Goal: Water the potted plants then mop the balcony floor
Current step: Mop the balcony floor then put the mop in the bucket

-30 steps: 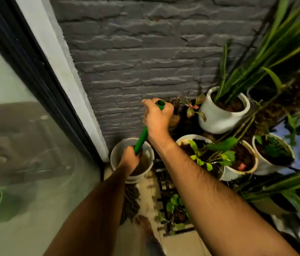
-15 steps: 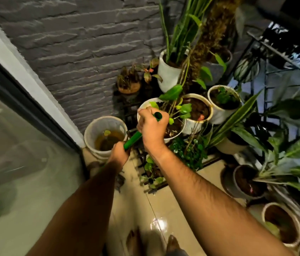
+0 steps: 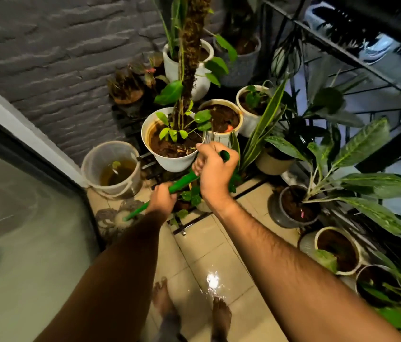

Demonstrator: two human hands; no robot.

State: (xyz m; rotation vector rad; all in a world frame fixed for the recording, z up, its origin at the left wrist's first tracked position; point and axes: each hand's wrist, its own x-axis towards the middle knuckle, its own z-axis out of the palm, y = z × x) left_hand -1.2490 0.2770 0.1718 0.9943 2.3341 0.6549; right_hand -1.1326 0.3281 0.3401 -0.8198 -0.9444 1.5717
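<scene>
Both hands gripping the mop handle (image 3: 182,185), right hand (image 3: 215,176) upper, left hand (image 3: 162,199) lower, shaft slanting lower-left toward the mop head (image 3: 115,218) on the floor.

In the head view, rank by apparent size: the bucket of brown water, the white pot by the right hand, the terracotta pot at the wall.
1. White pot, widest rim.
2. Bucket, only slightly smaller; both sit similarly far off, so this is close.
3. Terracotta pot, clearly smallest, though farther from the camera.
</scene>
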